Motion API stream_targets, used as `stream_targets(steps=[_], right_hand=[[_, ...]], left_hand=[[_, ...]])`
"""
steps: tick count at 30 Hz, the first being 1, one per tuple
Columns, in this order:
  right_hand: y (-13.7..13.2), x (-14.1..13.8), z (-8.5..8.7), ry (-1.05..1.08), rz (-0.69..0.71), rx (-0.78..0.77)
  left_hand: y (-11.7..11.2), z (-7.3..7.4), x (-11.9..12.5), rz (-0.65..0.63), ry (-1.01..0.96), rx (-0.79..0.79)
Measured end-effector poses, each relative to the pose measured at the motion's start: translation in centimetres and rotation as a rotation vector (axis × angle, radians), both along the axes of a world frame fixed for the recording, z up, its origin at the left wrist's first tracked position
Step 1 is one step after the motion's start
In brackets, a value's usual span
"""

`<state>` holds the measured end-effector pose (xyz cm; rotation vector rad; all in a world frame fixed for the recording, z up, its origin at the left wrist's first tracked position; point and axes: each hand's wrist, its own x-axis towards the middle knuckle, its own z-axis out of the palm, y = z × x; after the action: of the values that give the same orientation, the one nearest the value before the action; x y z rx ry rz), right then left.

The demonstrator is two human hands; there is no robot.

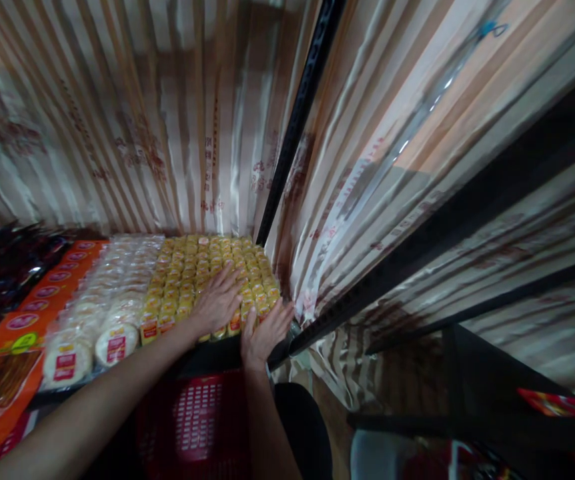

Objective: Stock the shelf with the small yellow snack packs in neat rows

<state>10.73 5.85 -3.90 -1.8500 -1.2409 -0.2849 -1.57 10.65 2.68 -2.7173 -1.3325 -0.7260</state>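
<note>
Small yellow-wrapped snack packs [177, 273] stand in tight rows on a dark shelf. My left hand [219, 299] lies flat over the middle of these rows, fingers stretched toward the back. At the front right corner of the same rows is my right hand [266, 333], its fingers spread along the edge packs. Neither hand is closed around a pack. Left of the yellow packs are rows of round white crackers [116, 343] in clear wrap. A red plastic basket [200, 413] sits below the shelf edge, between my forearms.
Orange snack bags [37, 313] and dark shiny packets [7, 280] fill the shelf's left side. Pleated printed sheeting [167, 120] hangs behind. A black upright post [295, 127] and a slanting black beam [417, 220] frame the right corner. Red packets [557, 402] lie at the lower right.
</note>
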Motion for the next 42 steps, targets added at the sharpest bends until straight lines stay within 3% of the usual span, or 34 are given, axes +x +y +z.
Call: stream_targets(steps=[4,11,15,23,31,35,42], right_hand=[[0.9,-0.1,-0.5,0.029,-0.034,0.021],[1.2,0.0,-1.2,-0.024,-0.042,0.061],[1.2,0.0,-1.2,-0.040,-0.048,0.056],[1.3,0.0,-1.0,-0.043,-0.059,0.086],[1.3,0.2,-1.1,-0.056,-0.041,0.106],[1.4,0.3,-1.2,-0.053,-0.027,0.111],[1.4,0.2,-1.1,-0.041,-0.055,0.081]], left_hand=[[2.7,0.0,1.7,-0.011,0.099,-0.145],[5.9,-1.1,4.5,-0.025,0.154,-0.258],[6.0,-1.1,5.0,-0.027,0.204,-0.339],[5.8,-2.0,4.7,-0.072,0.228,-0.336],[7.8,-0.8,4.9,-0.030,0.159,-0.245],[8.9,-1.4,5.0,0.025,0.175,-0.282],[8.5,-2.0,4.9,-0.007,0.206,-0.331]])
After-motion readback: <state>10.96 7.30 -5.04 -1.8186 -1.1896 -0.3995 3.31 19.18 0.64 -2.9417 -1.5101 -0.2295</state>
